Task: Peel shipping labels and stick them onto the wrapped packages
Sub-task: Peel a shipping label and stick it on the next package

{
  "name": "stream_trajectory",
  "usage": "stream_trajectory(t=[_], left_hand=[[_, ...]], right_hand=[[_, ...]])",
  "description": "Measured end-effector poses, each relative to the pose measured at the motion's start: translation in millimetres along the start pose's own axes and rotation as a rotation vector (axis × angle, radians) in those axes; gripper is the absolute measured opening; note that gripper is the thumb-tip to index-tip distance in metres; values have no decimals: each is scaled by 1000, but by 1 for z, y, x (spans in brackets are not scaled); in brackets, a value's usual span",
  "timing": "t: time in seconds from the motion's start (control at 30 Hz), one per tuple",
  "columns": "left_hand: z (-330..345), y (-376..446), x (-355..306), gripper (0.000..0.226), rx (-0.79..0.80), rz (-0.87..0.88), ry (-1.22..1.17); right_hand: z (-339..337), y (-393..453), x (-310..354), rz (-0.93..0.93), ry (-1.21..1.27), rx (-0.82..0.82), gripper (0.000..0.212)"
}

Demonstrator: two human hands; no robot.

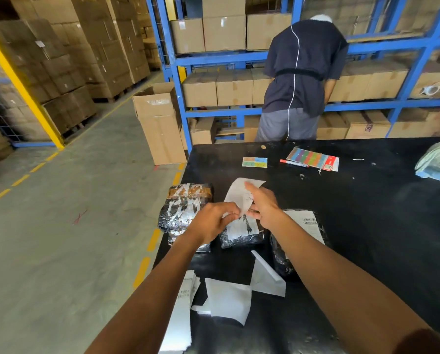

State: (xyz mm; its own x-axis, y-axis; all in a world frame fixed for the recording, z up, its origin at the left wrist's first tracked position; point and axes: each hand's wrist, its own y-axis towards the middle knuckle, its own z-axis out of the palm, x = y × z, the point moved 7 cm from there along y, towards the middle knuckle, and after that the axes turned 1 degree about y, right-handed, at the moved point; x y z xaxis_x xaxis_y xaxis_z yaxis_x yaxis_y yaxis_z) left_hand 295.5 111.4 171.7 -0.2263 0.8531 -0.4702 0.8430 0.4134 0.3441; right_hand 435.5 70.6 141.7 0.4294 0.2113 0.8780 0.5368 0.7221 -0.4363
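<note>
Both my hands hold a white shipping label (238,198) above the black table (354,226). My left hand (213,222) pinches its lower edge, and my right hand (262,204) pinches it a little higher, the paper curling up behind the fingers. Just below lies a small black wrapped package (241,236) with a label on top. A bigger shiny wrapped package (185,208) without a label sits to its left. Another wrapped package (282,259), labelled, lies under my right forearm.
Loose white backing sheets (229,297) and a strip of labels (180,312) lie near the front edge. A red marker (294,163), coloured sticker sheets (313,158) and a pale bag (438,162) sit farther back. A person (303,77) stands at blue shelving with cardboard boxes.
</note>
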Motion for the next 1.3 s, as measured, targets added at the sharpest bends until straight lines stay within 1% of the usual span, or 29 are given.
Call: stream_trajectory(t=[0.03, 0.13, 0.23, 0.27, 0.3, 0.37, 0.4, 0.47, 0.53, 0.6, 0.63, 0.7, 0.77, 0.8, 0.87, 0.9, 0.93, 0.97, 1.0, 1.07, 1.1, 1.13, 1.2, 1.23, 1.3], left_hand=[[3, -1, 1, 22, 9, 7, 45], [4, -4, 7, 35, 1, -13, 81], [-1, -6, 11, 40, 29, -124, 13], [-3, -7, 15, 42, 20, -191, -53], [-7, -8, 18, 42, -27, -258, -112], [-15, -8, 28, 39, -173, -381, -195], [-16, -8, 31, 39, -227, -452, -274], [-14, -7, 38, 36, -299, -611, -537], [-6, -5, 42, 23, -333, -703, -786], [-2, -4, 40, 7, -338, -736, -882], [-2, -4, 39, 3, -348, -755, -878], [-1, -4, 40, 2, -368, -782, -824], [1, -3, 43, 4, -379, -792, -737], [0, -2, 45, 6, -383, -787, -671], [-3, 1, 48, 9, -379, -765, -521], [-6, 3, 46, 10, -361, -738, -455], [-8, 6, 44, 12, -316, -695, -387], [-8, 10, 40, 14, -244, -632, -321], [-6, 13, 35, 16, -158, -561, -251], [-3, 17, 26, 16, -30, -447, -131], [-3, 19, 24, 15, -2, -413, -99], [-4, 20, 23, 14, 11, -397, -80], [-7, 20, 23, 13, 0, -384, -43], [-10, 22, 22, 16, -34, -367, -6], [-15, 21, 22, 34, -158, -325, 102]], right_hand=[[-2, 2, 2, -33, -26, -21, 16], [-9, 9, 1, -86, -3, -67, 25], [-18, 10, 4, -135, -21, -104, 30], [-20, 11, 5, -134, -22, -87, 33], [-21, 10, 5, -114, -25, -42, 34], [-17, 10, 4, -73, -75, 87, 35], [-15, 9, 3, -64, -119, 150, 35], [-10, 4, 4, -64, -180, 254, 34], [-7, 0, 3, -58, -216, 320, 32], [-9, -2, 3, -54, -246, 347, 31], [-11, -2, 4, -60, -256, 340, 31], [-15, -2, 5, -80, -289, 299, 32], [-18, 0, 8, -148, -356, 199, 34], [-22, 4, 11, -203, -391, 111, 37], [-36, 8, 18, -285, -383, -96, 57], [-40, 9, 19, -287, -340, -141, 68], [-40, 9, 20, -289, -307, -132, 73], [-36, 8, 21, -310, -313, -76, 70], [-29, 7, 22, -343, -369, 19, 64], [-11, 2, 17, -367, -544, 247, 54], [-5, -1, 12, -363, -640, 343, 50], [-2, 1, 7, -373, -733, 391, 45], [-2, 5, 2, -429, -846, 365, 29], [-3, 6, 2, -451, -834, 327, 25], [-5, 7, 7, -487, -771, 221, 24]])
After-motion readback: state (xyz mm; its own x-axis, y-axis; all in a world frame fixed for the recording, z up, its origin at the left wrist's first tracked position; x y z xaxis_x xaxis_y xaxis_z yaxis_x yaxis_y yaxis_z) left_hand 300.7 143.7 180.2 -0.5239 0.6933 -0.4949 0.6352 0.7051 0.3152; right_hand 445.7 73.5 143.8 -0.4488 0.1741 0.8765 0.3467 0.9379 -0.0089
